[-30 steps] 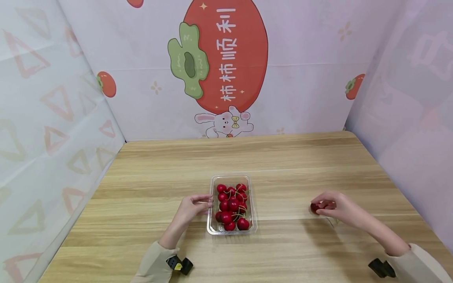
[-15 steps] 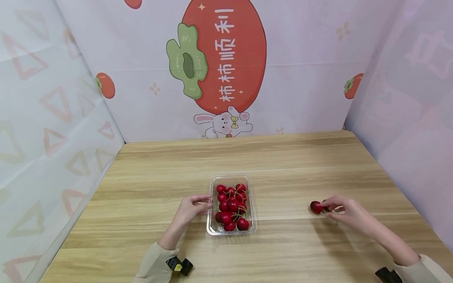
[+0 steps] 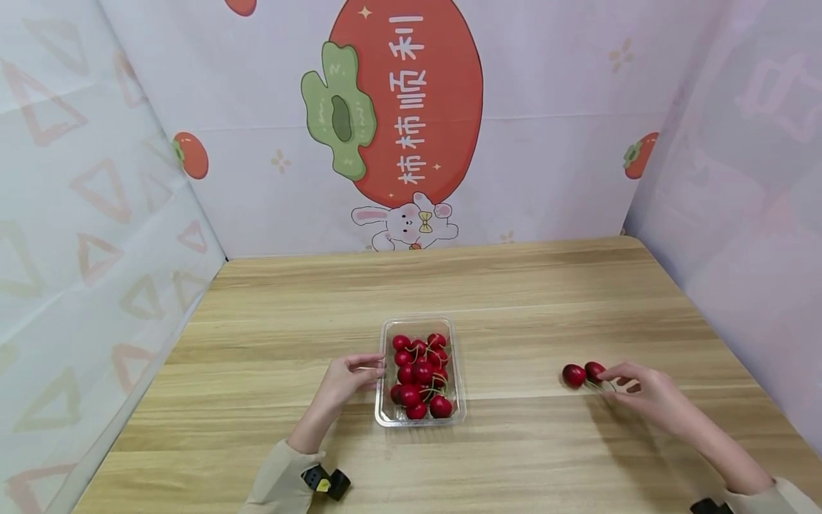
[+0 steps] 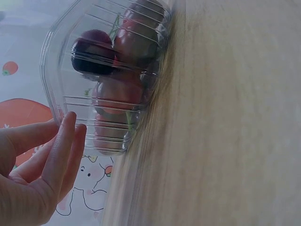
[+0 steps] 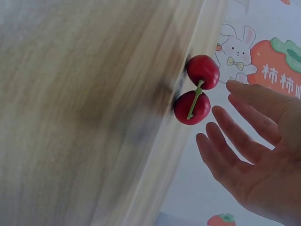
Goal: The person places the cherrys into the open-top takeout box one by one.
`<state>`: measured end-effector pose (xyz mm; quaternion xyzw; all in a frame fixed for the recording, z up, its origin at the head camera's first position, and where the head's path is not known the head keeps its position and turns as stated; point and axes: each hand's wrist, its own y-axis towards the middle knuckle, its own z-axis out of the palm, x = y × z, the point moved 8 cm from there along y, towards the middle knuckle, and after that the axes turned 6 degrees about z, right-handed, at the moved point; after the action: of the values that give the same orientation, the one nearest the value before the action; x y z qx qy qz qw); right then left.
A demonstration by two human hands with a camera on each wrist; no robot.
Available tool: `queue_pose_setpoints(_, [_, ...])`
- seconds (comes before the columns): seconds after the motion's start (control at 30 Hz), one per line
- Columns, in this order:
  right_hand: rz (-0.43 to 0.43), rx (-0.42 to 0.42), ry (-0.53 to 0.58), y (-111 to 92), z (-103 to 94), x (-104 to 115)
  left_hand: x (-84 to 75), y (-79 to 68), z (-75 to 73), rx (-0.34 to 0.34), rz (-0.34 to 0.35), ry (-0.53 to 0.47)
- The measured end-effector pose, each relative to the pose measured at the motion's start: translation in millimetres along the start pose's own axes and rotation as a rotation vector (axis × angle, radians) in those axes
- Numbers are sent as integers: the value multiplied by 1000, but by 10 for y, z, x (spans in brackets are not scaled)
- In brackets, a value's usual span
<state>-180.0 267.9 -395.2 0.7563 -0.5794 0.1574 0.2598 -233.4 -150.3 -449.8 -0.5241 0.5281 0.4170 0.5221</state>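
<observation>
Cherries (image 3: 422, 373) with green stems fill a clear plastic box (image 3: 420, 423) on the table. My left hand (image 3: 342, 380) rests at the box's left rim. In the left wrist view the extended fingertips (image 4: 68, 118) meet that rim. To the right, two dark red cherries lie side by side, a left one (image 3: 574, 375) and a right one (image 3: 594, 371). Their green stems (image 5: 195, 99) come together at a knot in the right wrist view. My right hand (image 3: 653, 394) is just right of the pair, fingers loosely bent and apart, holding nothing.
The wooden table (image 3: 308, 300) runs back to a white curtain (image 3: 552, 164) printed with persimmons and a rabbit. More printed cloth hangs along both sides. A black camera (image 3: 327, 482) is strapped on the left wrist.
My right hand has let go of the two cherries and drawn back to the right. Both cherries now show on the table. My left hand and the box have not moved.
</observation>
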Motion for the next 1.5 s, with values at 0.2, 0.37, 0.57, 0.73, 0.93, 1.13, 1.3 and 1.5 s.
queue_pose_setpoints(0.2, [-10,-5,18,-18,-3,-52,7,-3,-10,-10,-11,4])
queue_pose_setpoints(0.37, [-45,-5,29,-22,0,-72,0,3,-15,-11,-9,15])
queue_pose_setpoints(0.57, [-72,-1,32,-23,12,-91,1,5,-18,-5,-6,12])
queue_pose_setpoints(0.73, [-62,31,28,-12,44,-118,1,1,-17,-3,-4,15])
queue_pose_setpoints(0.93, [-41,78,40,-7,87,-138,-4,-12,-14,-2,-3,20])
queue_pose_setpoints(1.13, [-63,100,62,-38,154,-156,-1,-14,-9,1,-5,21])
queue_pose_setpoints(1.3, [-82,92,46,-47,180,-156,3,-10,-9,0,-8,22])
queue_pose_setpoints(1.5, [-99,87,37,-48,186,-127,-2,-13,-13,-6,-9,28])
